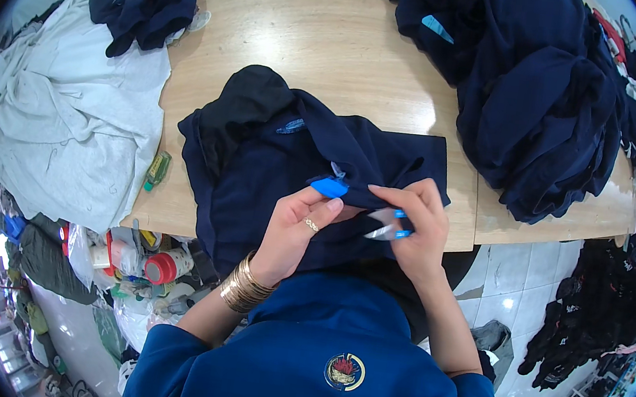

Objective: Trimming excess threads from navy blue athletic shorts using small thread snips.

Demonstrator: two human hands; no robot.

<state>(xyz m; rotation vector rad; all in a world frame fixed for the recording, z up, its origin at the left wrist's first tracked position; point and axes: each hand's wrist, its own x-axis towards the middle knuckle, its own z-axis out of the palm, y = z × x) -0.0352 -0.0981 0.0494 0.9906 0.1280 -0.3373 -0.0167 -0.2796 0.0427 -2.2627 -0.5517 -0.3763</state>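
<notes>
A navy garment [290,172] lies bunched on the table in front of me, with a black part [254,101] folded over at its upper left. My left hand [301,224] is closed on the garment's near edge, thumb against the fingers. At those fingertips sits a bright blue piece [329,187]; whether it is a label or a finger wrap I cannot tell. My right hand [421,226] pinches the same edge between thumb and forefinger. Tucked in its palm are small silver thread snips [383,225] with blue parts, the blades pointing left.
Dark navy garments [533,97] are heaped at the right. A white cloth [78,101] hangs over the table's left side, a small navy piece [151,11] on it. Beside it lies a small green object [156,171]. A red-lidded container [167,266] stands below the table edge.
</notes>
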